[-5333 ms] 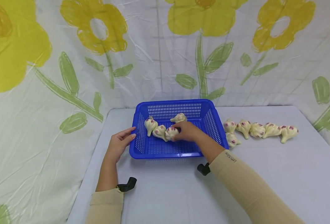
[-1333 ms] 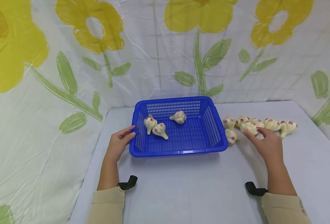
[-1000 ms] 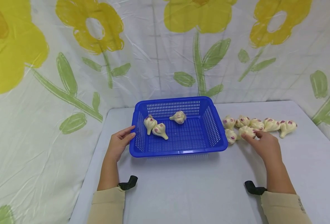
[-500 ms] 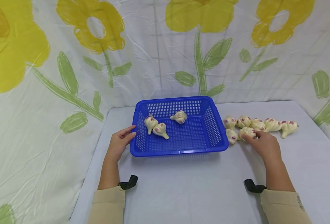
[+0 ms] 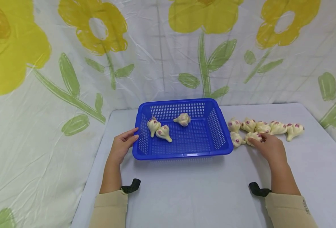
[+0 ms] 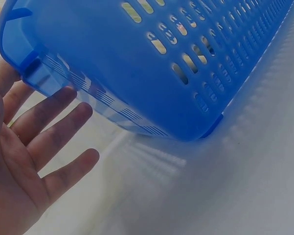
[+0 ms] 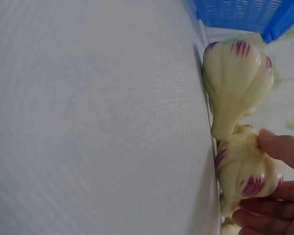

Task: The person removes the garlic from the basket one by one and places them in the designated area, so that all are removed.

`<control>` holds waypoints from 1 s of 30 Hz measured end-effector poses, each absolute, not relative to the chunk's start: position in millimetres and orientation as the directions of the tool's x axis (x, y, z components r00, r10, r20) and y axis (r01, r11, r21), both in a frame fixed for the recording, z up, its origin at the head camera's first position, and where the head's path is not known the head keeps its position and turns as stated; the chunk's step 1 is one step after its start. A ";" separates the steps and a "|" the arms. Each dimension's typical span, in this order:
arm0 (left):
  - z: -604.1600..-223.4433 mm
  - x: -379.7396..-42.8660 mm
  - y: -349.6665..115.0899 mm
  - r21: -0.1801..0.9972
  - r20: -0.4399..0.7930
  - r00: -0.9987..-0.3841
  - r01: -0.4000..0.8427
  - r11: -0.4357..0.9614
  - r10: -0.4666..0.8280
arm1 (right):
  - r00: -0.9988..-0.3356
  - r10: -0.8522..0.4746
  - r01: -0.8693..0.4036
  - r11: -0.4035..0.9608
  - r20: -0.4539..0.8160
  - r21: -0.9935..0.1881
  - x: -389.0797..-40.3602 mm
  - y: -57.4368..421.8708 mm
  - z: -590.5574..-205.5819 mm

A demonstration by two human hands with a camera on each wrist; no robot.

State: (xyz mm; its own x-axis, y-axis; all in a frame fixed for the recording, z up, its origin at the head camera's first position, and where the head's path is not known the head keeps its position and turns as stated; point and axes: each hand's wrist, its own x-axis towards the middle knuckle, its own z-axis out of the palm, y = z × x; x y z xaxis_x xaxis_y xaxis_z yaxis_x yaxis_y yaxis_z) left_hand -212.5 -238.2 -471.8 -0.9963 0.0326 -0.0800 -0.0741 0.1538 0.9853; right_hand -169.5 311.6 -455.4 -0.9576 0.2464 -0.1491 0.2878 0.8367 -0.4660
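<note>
My right hand (image 5: 271,148) holds a garlic bulb (image 5: 253,138) between thumb and fingers, low at the tabletop. In the right wrist view this garlic bulb (image 7: 249,169) touches or nearly touches another garlic bulb (image 7: 235,81), stem towards it. A blue perforated basket (image 5: 182,155) stands at centre with three garlic bulbs inside, one of them a garlic bulb (image 5: 182,119) apart at the back. Against the basket's left rim rest the fingertips of my left hand (image 5: 121,146). The left wrist view shows that hand's fingers (image 6: 58,142) spread and mostly straight beside the basket wall.
Right of the basket, a back row of several garlic bulbs (image 5: 277,127) runs along the white table (image 5: 185,196). One more garlic bulb (image 5: 237,139) lies in front of it, close to the basket. A flower-printed curtain (image 5: 162,79) hangs behind the table.
My right hand has carried a garlic bulb out of the basket to the right and lowered it in front of the back row. My left hand stays at the basket's rim.
</note>
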 end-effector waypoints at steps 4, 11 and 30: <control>-472.0 -212.4 -238.3 0.985 -0.078 -0.997 -0.073 0.156 0.028 | -0.956 0.249 0.293 0.835 -0.155 -0.466 -170.4 313.0 -457.3; -473.7 -212.7 -238.4 0.985 -0.072 -0.997 -0.067 0.161 0.021 | -0.954 0.256 0.301 0.830 -0.158 -0.469 -171.3 313.2 -457.2; -470.3 -211.1 -237.3 0.982 -0.083 -0.996 -0.077 0.175 0.027 | -0.956 0.257 0.293 0.825 -0.142 -0.482 -173.9 310.0 -439.1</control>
State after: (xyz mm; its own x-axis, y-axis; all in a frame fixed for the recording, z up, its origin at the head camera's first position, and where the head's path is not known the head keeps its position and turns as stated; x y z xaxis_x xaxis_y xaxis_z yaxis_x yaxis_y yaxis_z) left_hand -211.1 -237.3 -470.3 -0.9962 0.0267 -0.0825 -0.0766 0.1753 0.9815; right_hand -173.9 310.0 -439.1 -0.9560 0.2565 -0.1424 0.2933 0.8255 -0.4822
